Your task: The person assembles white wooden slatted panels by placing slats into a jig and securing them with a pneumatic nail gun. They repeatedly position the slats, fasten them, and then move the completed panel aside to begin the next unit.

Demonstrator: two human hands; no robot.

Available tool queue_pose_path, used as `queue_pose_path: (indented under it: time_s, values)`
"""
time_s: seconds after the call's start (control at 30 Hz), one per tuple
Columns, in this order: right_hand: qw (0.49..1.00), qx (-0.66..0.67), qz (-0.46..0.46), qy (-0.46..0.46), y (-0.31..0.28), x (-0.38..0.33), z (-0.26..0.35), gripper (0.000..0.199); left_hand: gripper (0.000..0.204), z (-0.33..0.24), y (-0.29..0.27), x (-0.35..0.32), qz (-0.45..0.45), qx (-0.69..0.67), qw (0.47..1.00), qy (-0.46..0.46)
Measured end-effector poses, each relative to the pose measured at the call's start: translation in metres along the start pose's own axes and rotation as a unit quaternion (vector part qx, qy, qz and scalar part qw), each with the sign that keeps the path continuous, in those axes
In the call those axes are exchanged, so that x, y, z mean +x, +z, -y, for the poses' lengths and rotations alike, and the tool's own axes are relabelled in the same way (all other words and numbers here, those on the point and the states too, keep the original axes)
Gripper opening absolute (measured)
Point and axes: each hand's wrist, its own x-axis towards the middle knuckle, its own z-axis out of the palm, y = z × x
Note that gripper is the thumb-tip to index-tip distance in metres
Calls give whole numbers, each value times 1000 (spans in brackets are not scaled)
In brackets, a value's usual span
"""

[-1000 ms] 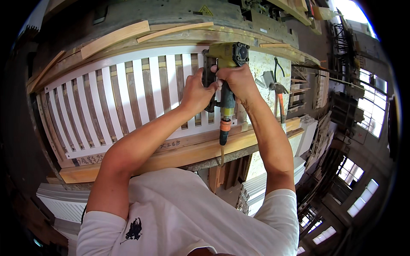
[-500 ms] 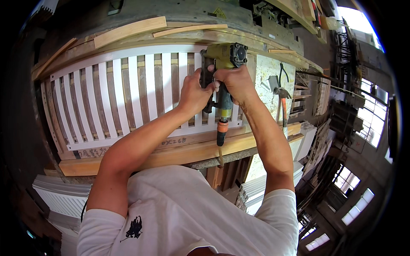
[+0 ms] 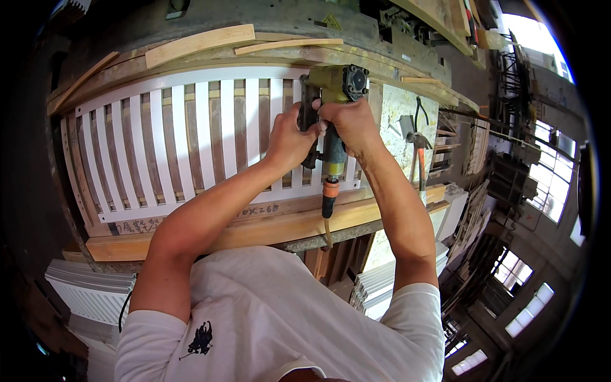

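Observation:
My right hand [image 3: 352, 127] is closed round the grip of a nail gun [image 3: 339, 87] with a yellow-green body and a dark round cap. My left hand [image 3: 291, 138] closes on the gun's dark magazine [image 3: 309, 114], its thumb and fingertips close to my right hand's fingers. An orange and black hose coupling [image 3: 330, 191] points toward me from the grip's near end. Beneath the tool lies a white slatted panel [image 3: 202, 134], flat on the bench, with the gun over its right end. The gun's tip and the spot it touches are hidden.
A claw hammer [image 3: 420, 153] with an orange handle lies right of the panel, near dark pliers [image 3: 420, 113]. A wooden rail [image 3: 305, 223] runs along the near edge. Loose wood strips [image 3: 200, 46] lie at the far edge. White slatted panels [image 3: 89, 286] are stacked lower left.
The view has shifted slightly, so the panel's left part and the loose strips sit a little farther right. Both hands keep their hold on the nail gun, with no clear movement.

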Motion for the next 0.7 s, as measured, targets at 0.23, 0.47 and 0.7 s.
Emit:
queue_pose_path:
  time_s: [0.23,0.47,0.7]
  values:
    - [1000,22,10,12,22,-3,8,5,35,-2,-21,-5,-19,19,999,21]
    - [999,12,28,-11,35,0,6,8,35,6,-28,-8,-46,29,998,39]
    - [999,-12,28,-18,38,2,3,11,34,-8,-36,-12,-41,-4,999,18]
